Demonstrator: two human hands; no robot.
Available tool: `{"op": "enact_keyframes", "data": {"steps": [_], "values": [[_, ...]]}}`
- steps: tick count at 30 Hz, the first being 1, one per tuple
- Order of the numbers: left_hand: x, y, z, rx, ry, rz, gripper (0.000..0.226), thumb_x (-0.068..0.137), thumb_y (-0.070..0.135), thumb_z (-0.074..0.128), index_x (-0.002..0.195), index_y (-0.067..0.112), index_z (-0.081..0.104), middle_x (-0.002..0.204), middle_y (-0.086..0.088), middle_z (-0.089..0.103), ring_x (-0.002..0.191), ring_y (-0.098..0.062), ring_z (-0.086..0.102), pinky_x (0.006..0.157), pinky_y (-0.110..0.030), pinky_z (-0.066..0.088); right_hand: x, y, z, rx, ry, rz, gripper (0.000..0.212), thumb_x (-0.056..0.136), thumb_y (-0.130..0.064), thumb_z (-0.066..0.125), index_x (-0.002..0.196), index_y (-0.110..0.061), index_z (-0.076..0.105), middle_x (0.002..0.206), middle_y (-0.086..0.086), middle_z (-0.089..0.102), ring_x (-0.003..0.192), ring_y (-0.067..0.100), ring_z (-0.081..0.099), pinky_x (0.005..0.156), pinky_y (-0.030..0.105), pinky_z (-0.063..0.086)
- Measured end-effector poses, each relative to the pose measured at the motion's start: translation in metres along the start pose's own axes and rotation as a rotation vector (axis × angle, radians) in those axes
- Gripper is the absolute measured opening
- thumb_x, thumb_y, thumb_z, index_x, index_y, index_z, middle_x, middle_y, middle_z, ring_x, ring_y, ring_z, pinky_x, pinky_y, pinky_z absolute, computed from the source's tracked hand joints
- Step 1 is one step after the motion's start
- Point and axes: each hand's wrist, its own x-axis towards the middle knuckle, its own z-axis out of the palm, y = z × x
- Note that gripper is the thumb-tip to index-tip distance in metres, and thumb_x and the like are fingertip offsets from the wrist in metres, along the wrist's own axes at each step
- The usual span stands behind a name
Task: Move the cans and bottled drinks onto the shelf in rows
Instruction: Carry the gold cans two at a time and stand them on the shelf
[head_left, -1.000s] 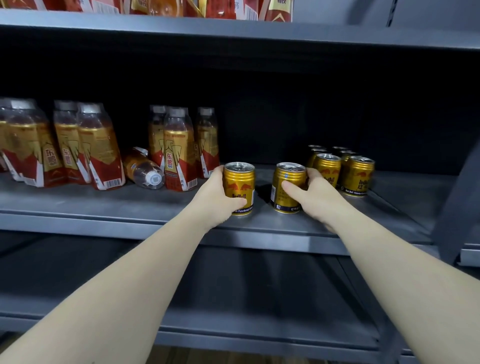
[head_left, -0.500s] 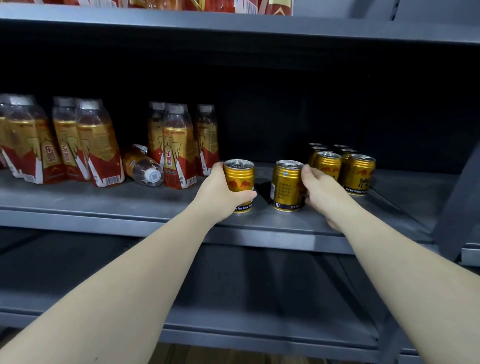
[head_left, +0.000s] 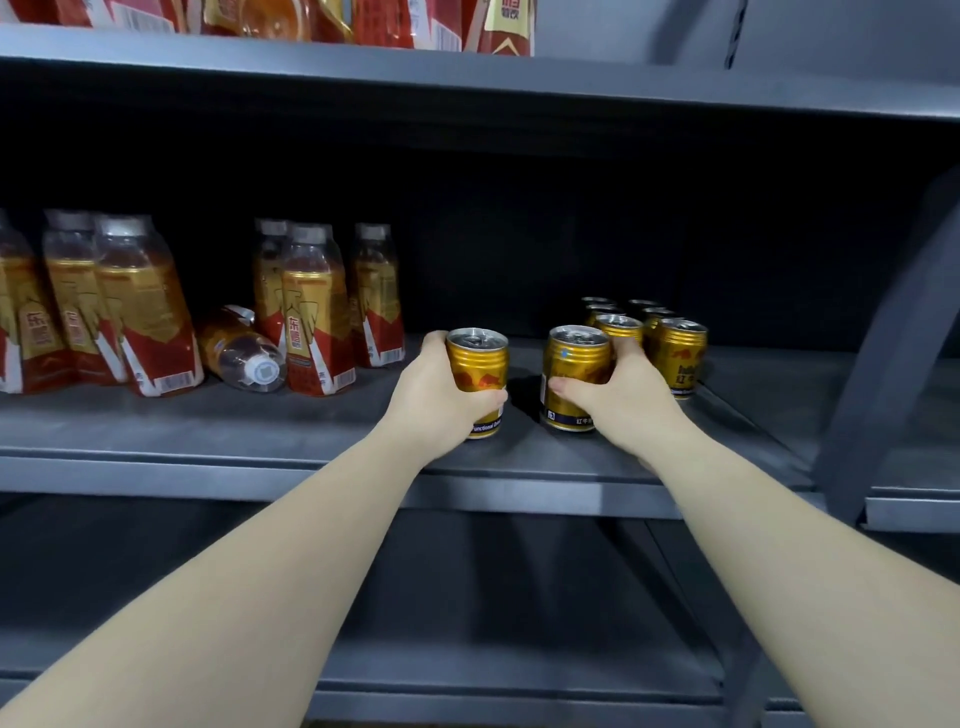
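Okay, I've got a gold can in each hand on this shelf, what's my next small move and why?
Probably nudge the right can, held by the right hand, slightly rightward beside the frontmost can, then release. It stands upright on the shelf just left of the two rows; the left can, in the left hand, sits farther off.

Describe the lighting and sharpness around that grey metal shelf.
Head view: the rear of the grey metal shelf lies in deep shadow; the amber plastic bottles look soft; the wide lens seems to tilt the grey upright post; the gold metal cans glint on top.
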Motion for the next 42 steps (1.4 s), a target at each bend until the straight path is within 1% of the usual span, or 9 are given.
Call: {"op": "enact_keyframes", "data": {"steps": [3,6,11,15,22,26,30,33,42], "values": [[0.006,0.013,0.025,-0.038,-0.041,0.009,0.074,0.076,0.031,0.084,0.136,0.024,0.042,0.124,0.0,0.057,0.108,-0.017,0.058,0.091,-0.032,0.051,0.001,0.01,-0.027,-0.008,0.059,0.035,0.062,0.082,-0.032,0.081,0.13,-0.023,0.044,0.117,-0.006,0.057,0.106,0.016,0.055,0.09,0.033,0.046],[0.011,0.029,0.052,-0.091,-0.082,0.019,0.073,0.075,0.03,0.085,0.135,0.025,0.043,0.121,0.003,0.058,0.108,-0.016,0.058,0.091,-0.032,0.051,0.003,0.026,-0.055,-0.055,0.126,0.099,0.069,0.082,-0.034,0.081,0.136,-0.018,0.042,0.12,-0.002,0.059,0.108,0.019,0.056,0.092,0.036,0.048],[0.02,0.049,0.093,-0.147,-0.142,0.015,0.071,0.075,0.03,0.085,0.133,0.027,0.045,0.12,0.007,0.059,0.11,-0.015,0.058,0.096,-0.036,0.051,0.011,0.048,-0.088,-0.094,0.205,0.21,0.067,0.084,-0.034,0.079,0.136,-0.014,0.041,0.122,0.006,0.06,0.099,0.021,0.054,0.083,0.033,0.045],[0.028,0.057,0.115,-0.144,-0.166,-0.014,0.071,0.077,0.029,0.084,0.135,0.025,0.044,0.125,0.005,0.057,0.114,-0.016,0.056,0.101,-0.039,0.049,0.019,0.059,-0.097,-0.098,0.234,0.259,0.062,0.084,-0.036,0.079,0.131,-0.015,0.045,0.121,0.007,0.059,0.097,0.023,0.053,0.082,0.033,0.045],[0.042,0.066,0.135,-0.114,-0.162,-0.068,0.075,0.078,0.027,0.084,0.139,0.023,0.039,0.127,0.001,0.057,0.116,-0.022,0.057,0.101,-0.044,0.049,0.033,0.069,-0.099,-0.107,0.225,0.277,0.058,0.084,-0.039,0.079,0.129,-0.018,0.048,0.125,0.007,0.061,0.111,0.029,0.059,0.09,0.038,0.049],[0.047,0.067,0.14,-0.125,-0.167,-0.094,0.08,0.078,0.026,0.084,0.141,0.022,0.035,0.128,0.001,0.057,0.117,-0.022,0.057,0.1,-0.043,0.049,0.037,0.071,-0.099,-0.12,0.202,0.269,0.05,0.084,-0.041,0.078,0.12,-0.021,0.049,0.122,0.007,0.062,0.099,0.023,0.056,0.084,0.035,0.046],[0.049,0.068,0.146,-0.119,-0.167,-0.086,0.078,0.078,0.026,0.085,0.139,0.023,0.037,0.128,0.001,0.057,0.116,-0.022,0.057,0.101,-0.044,0.05,0.039,0.071,-0.097,-0.143,0.182,0.26,0.063,0.082,-0.043,0.079,0.13,-0.018,0.047,0.123,0.006,0.061,0.097,0.021,0.053,0.081,0.035,0.045],[0.051,0.068,0.15,-0.114,-0.159,-0.083,0.078,0.078,0.026,0.084,0.139,0.023,0.036,0.129,0.0,0.056,0.117,-0.023,0.057,0.101,-0.045,0.05,0.042,0.07,-0.095,-0.15,0.187,0.26,0.07,0.08,-0.044,0.08,0.133,-0.017,0.043,0.125,0.006,0.06,0.107,0.026,0.059,0.081,0.036,0.047],[0.054,0.064,0.149,-0.12,-0.162,-0.077,0.078,0.08,0.026,0.082,0.141,0.024,0.035,0.131,0.001,0.055,0.118,-0.022,0.056,0.1,-0.042,0.05,0.047,0.063,-0.083,-0.189,0.192,0.296,0.073,0.081,-0.043,0.08,0.132,-0.014,0.037,0.128,0.01,0.058,0.115,0.032,0.059,0.083,0.041,0.05]]}}
